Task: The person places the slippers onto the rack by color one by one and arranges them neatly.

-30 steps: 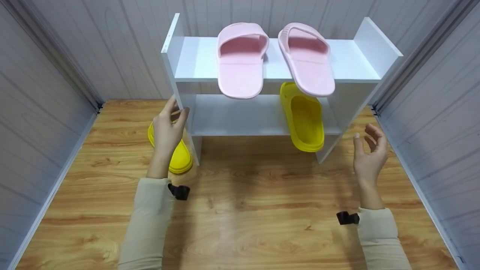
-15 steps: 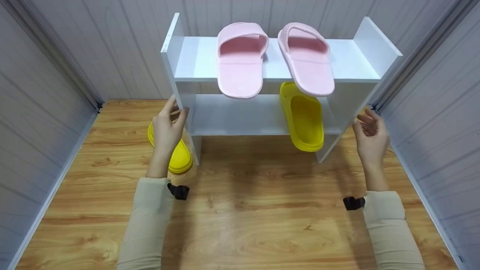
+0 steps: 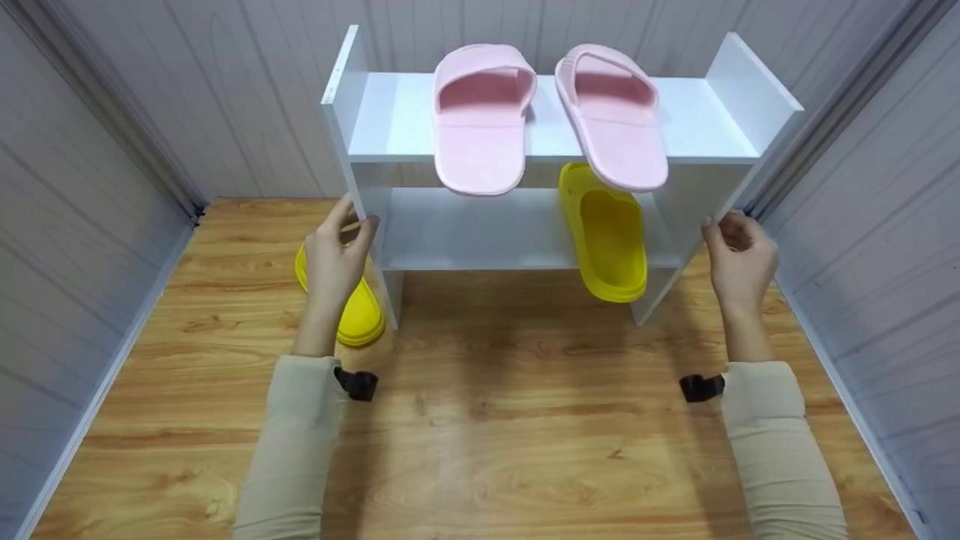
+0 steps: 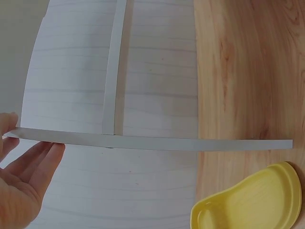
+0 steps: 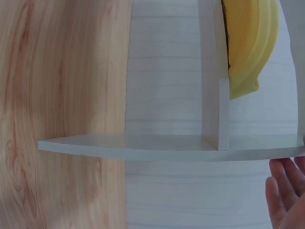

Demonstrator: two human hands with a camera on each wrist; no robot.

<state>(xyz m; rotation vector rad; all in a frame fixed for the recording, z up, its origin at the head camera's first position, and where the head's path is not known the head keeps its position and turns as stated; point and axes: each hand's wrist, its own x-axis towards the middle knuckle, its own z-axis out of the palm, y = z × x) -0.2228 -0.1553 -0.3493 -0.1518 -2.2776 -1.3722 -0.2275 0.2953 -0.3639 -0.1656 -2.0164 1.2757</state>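
A white two-tier shoe rack [image 3: 472,236] stands against the back wall. My left hand [image 3: 330,255] holds the front edge of its left side panel, thumb on the inner side and fingers outside, as the left wrist view shows. At the opposite panel, my right hand [image 3: 742,266] pinches the front edge, its fingers [image 5: 286,179] against the outer face. Two pink slippers, one on the left [image 3: 480,157] and one on the right [image 3: 626,150], lie on the top shelf, heels overhanging the front. One yellow slipper [image 3: 615,240] sits on the lower shelf, its heel overhanging too.
Another yellow slipper [image 3: 361,319] lies on the wooden floor [image 3: 480,450] outside the rack's left panel, partly hidden by my left hand. Panelled walls close in the left side [image 3: 75,247], the right side [image 3: 862,247] and the back.
My right hand has moved up and forward to the rack's right panel and its fingers have closed on the edge. The left hand, rack and slippers look nearly unmoved.
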